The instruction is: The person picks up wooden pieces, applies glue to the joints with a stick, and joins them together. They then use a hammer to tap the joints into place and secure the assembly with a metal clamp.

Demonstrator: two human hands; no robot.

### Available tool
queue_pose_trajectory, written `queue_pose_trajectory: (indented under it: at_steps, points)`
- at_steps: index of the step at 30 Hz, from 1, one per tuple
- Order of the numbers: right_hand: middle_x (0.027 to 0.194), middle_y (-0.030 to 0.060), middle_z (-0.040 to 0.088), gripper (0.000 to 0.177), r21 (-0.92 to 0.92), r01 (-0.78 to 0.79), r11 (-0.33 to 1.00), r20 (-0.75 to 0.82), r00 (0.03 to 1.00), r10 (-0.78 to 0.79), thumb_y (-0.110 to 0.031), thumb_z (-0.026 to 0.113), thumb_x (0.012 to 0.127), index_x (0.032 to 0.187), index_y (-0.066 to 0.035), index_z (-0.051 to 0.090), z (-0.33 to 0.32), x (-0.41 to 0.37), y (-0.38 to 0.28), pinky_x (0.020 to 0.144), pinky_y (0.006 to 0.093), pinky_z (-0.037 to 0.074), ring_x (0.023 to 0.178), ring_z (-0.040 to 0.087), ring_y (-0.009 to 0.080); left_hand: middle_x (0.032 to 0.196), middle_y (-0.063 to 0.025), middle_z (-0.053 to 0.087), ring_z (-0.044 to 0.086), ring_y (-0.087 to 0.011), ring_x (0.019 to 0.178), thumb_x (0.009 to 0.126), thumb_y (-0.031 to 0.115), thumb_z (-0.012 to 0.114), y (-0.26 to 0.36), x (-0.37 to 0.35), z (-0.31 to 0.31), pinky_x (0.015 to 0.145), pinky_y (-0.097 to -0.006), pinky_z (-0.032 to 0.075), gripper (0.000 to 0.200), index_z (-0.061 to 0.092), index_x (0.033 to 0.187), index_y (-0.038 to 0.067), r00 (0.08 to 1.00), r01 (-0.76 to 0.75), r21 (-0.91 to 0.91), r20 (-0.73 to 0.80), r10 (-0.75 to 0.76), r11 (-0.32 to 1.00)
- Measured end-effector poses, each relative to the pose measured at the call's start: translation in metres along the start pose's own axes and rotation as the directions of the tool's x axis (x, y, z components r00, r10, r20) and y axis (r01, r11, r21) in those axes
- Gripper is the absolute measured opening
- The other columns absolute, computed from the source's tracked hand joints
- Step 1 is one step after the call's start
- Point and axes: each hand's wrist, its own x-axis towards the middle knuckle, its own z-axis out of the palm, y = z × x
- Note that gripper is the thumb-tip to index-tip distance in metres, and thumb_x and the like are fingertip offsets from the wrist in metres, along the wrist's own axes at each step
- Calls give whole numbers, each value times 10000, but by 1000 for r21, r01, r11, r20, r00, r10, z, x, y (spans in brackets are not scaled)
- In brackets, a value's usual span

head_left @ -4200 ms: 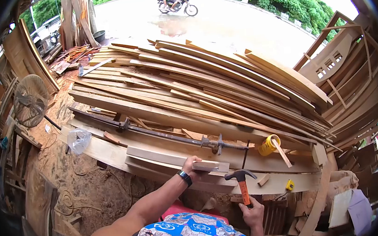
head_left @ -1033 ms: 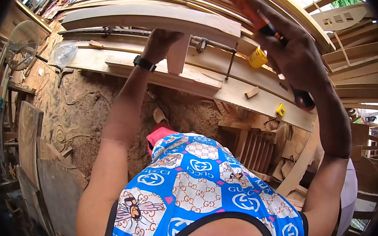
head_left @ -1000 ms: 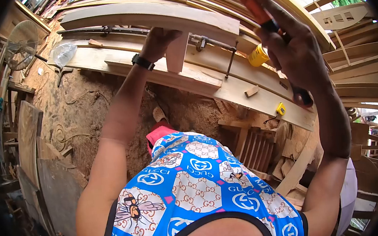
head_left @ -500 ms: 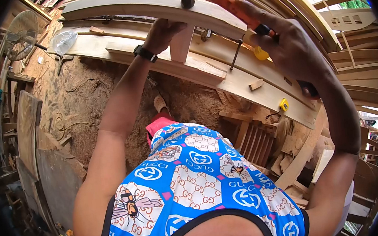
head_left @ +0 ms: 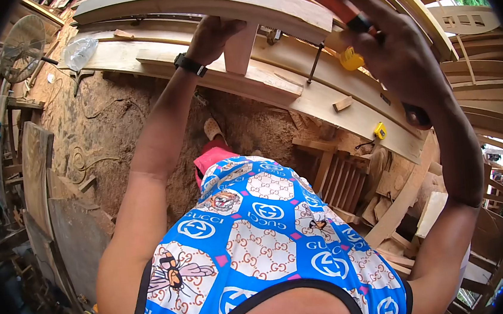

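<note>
My right hand [head_left: 394, 49] is closed around the orange and black handle of a hammer [head_left: 333, 0], held up at the top right; its head is mostly beyond the top edge. My left hand [head_left: 212, 39], with a black watch on the wrist, is at a short upright wooden piece [head_left: 241, 49] under a long curved beam [head_left: 202, 4]. Its fingertips are partly hidden behind the beam and the piece. A metal clamp bar [head_left: 315, 63] stands to the right of that piece.
A yellow tape measure [head_left: 379, 131] and a small wood block [head_left: 342, 104] lie on the long plank [head_left: 355, 115]. A fan [head_left: 23, 48] and a plastic bag [head_left: 80, 53] are at the upper left. Sawdust covers the floor. Stacked boards stand at the right.
My right hand has raised the hammer up and to the right, away from the beam. My left hand has stayed at the short piece, and the view has shifted slightly.
</note>
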Motion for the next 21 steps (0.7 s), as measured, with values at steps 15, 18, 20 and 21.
queue_pose_trajectory:
  at_steps: [15, 18, 20, 21]
  points:
    - [800, 66, 605, 622, 97, -71, 993, -78, 994, 79, -73, 652, 946, 1526, -248, 509, -1, -11, -3, 673, 324, 481, 669, 498, 124, 1145, -68, 722, 657, -172, 1097, 960, 193, 717, 5, -1, 7, 959, -363, 517, 338, 639, 1252, 40, 992, -109, 72, -48, 113, 991]
    - [819, 89, 637, 603, 25, -12, 1000, 47, 999, 11, -76, 636, 951, 1521, -229, 514, 7, -10, 5, 677, 323, 486, 667, 507, 131, 1155, -80, 721, 659, -184, 1099, 959, 214, 719, 8, -3, 0, 949, -367, 517, 348, 642, 1253, 44, 999, -8, 194, 33, 1, 981]
    - [813, 89, 642, 600, -14, -4, 1000, 39, 999, 4, -82, 639, 952, 1521, -220, 511, -3, -9, 3, 669, 323, 483, 663, 507, 131, 1147, -92, 726, 666, -193, 1087, 959, 228, 716, 4, 1, 2, 943, -373, 518, 345, 653, 1241, 39, 998, -58, 155, -7, 60, 986]
    - [808, 89, 648, 597, -49, 3, 999, 44, 999, -1, -88, 643, 953, 1522, -210, 508, -6, -8, 3, 662, 322, 481, 659, 508, 131, 1147, -92, 726, 666, -193, 1087, 959, 228, 716, 5, 2, 4, 943, -373, 518, 345, 653, 1241, 39, 998, -61, 154, -5, 63, 986]
